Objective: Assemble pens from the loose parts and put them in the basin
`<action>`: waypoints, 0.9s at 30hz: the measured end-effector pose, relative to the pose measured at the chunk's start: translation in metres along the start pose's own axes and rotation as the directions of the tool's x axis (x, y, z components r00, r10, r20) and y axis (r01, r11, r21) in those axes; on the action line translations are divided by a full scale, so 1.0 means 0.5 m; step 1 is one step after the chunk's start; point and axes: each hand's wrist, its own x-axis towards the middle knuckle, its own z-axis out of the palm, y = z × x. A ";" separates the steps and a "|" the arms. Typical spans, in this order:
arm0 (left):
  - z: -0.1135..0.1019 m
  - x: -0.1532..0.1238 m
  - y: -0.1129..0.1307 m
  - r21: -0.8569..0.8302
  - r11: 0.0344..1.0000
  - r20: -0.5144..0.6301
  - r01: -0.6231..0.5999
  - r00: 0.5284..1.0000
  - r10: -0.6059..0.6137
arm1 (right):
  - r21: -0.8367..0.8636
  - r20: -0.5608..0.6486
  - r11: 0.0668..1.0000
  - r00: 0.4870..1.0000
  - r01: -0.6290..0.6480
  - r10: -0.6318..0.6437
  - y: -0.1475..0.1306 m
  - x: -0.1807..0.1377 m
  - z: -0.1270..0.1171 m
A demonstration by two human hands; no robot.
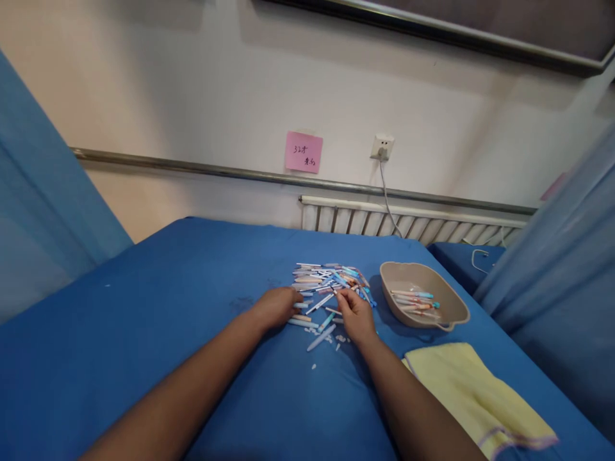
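My right hand [356, 315] pinches a thin, dark-tipped stick that looks like a pen refill [332, 290], over a heap of pen parts. To its left, my left hand [278, 308] has its fingers curled at a pale blue pen barrel [302, 305]; its fingertips are partly hidden. White refills [319, 303] and pastel barrels [307, 280] lie between and behind the hands. Closer to me rest a lavender barrel [321, 338], a teal barrel [327, 321] and several small white pieces [340, 338].
A beige basin [459, 314] holding several pens [416, 301] stands right of the heap on the blue sheet [168, 301]. In front of it lies a yellow cloth [475, 390]. Blue curtains [567, 256] hang at both sides. A radiator [346, 216] runs along the wall.
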 end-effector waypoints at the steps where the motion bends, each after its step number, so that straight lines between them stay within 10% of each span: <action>1: -0.004 0.007 0.002 0.020 1.000 0.015 -0.014 1.000 0.013 | 0.017 0.011 1.000 1.000 -0.004 0.004 0.004 0.004 0.001; 14: 0.006 -0.028 0.008 -0.183 0.983 -0.189 -0.013 0.982 -0.022 | 0.086 0.066 0.996 0.998 -0.004 -0.002 0.011 0.016 0.010; 20: 0.046 -0.040 0.020 -0.798 0.602 -0.270 -0.016 0.903 -0.333 | 0.027 0.203 0.995 0.974 0.093 -0.097 -0.006 -0.003 0.014; 27: 0.057 -0.040 0.023 -0.924 0.378 -0.098 0.050 0.927 -0.361 | -0.055 0.303 0.973 0.932 0.225 -0.199 -0.038 -0.022 0.009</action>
